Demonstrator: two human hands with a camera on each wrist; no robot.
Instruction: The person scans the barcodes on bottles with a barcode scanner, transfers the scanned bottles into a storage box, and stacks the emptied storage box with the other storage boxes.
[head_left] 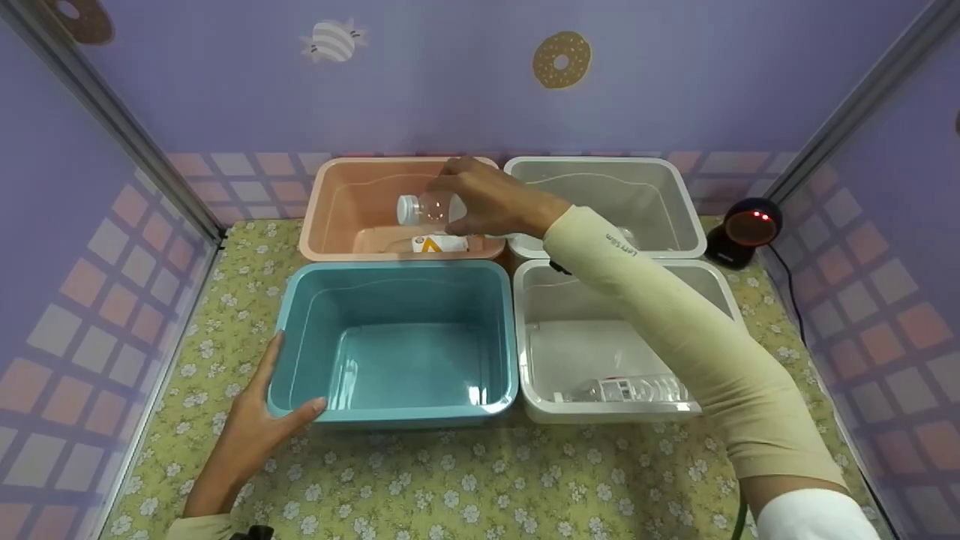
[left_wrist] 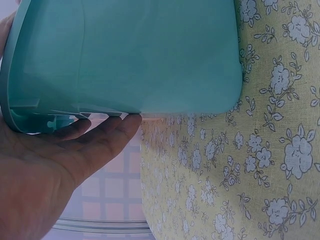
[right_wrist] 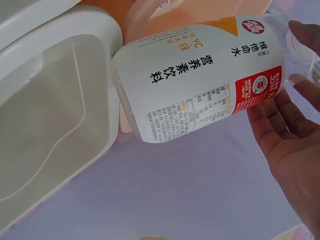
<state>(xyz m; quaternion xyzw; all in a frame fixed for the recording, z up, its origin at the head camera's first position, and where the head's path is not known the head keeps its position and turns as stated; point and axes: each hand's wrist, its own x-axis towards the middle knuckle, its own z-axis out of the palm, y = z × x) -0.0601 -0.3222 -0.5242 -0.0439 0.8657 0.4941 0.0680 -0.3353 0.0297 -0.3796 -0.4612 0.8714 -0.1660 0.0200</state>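
My right hand [head_left: 487,199] is over the orange bin [head_left: 322,176], holding a clear drink bottle [head_left: 437,208] near its neck, white cap toward the left. The right wrist view shows a labelled drink bottle [right_wrist: 195,75] reaching from the fingers toward the rims. In the head view, the hand hides most of the held bottle. Lower in the orange bin lies a bottle with a white label [head_left: 442,244] and an orange mark. My left hand [head_left: 251,416] rests at the front left corner of the teal bin [head_left: 409,411], thumb at the rim, straight fingers along the outer wall.
A white bin [head_left: 536,409] at front right contains a clear bottle [head_left: 637,389]; my sleeved right arm crosses above it. Behind it stands a grey bin [head_left: 637,180]. A black scanner-like device [head_left: 742,232] with red lights stands at the right. Purple walls enclose the flowered tabletop [head_left: 465,480].
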